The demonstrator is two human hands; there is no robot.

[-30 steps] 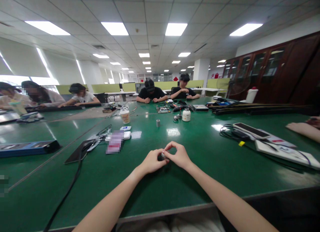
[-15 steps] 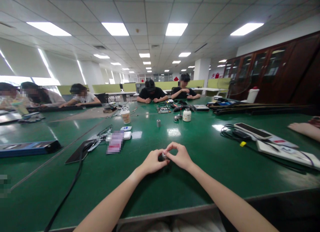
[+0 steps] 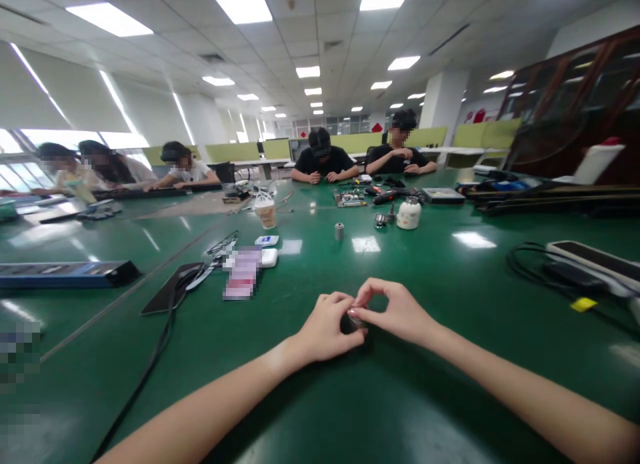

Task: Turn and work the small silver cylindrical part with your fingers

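Two hands (image 3: 327, 327) (image 3: 403, 312) hold a small metal cylinder (image 3: 357, 322), apparently upright.

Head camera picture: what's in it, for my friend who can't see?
A person's left hand and right hand meet at a small metallic object over a green table. Farther back stand a gray cylinder and a white jar, with people seated beyond.

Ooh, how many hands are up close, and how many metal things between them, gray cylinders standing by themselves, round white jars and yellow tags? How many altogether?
Hands (left hand, right hand): 2
Metal thing between them: 1
Gray cylinder standing alone: 1
White jar: 1
Yellow tag: 1
Total: 6
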